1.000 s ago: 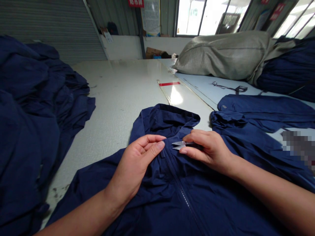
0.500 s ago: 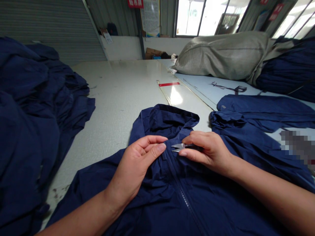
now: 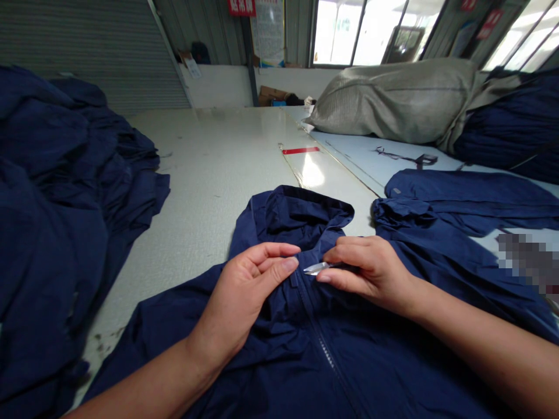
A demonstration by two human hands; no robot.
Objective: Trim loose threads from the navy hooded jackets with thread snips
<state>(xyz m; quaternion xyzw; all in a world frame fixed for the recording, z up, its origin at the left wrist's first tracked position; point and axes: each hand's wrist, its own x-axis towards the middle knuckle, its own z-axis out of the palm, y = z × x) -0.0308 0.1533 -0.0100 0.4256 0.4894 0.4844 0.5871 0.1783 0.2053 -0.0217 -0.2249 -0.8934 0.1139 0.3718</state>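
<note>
A navy hooded jacket [image 3: 279, 349] lies spread in front of me, its hood [image 3: 301, 212] pointing away. Down its front runs a zipper [image 3: 325, 352]. At the top of that zipper, just below the hood, my left hand [image 3: 248, 285] pinches the fabric between thumb and fingers. Close to its right, my right hand [image 3: 364, 267] grips small thread snips [image 3: 315, 269]. The blades are together, pointing left at the zipper top, a short way from my left fingertips. The snips' handles are mostly hidden in my right hand.
A heap of navy garments [image 3: 52, 221] lies on the left of the table [image 3: 209, 151]. More navy garments [image 3: 471, 198] lie at the right, with a grey sack [image 3: 393, 99] behind them. Red tape [image 3: 300, 151] marks the tabletop. A blurred dark item [image 3: 528, 259] sits far right.
The snips' blades have gone from spread apart to closed together, as my right thumb and fingers squeezed. My left hand keeps its pinch and has barely shifted.
</note>
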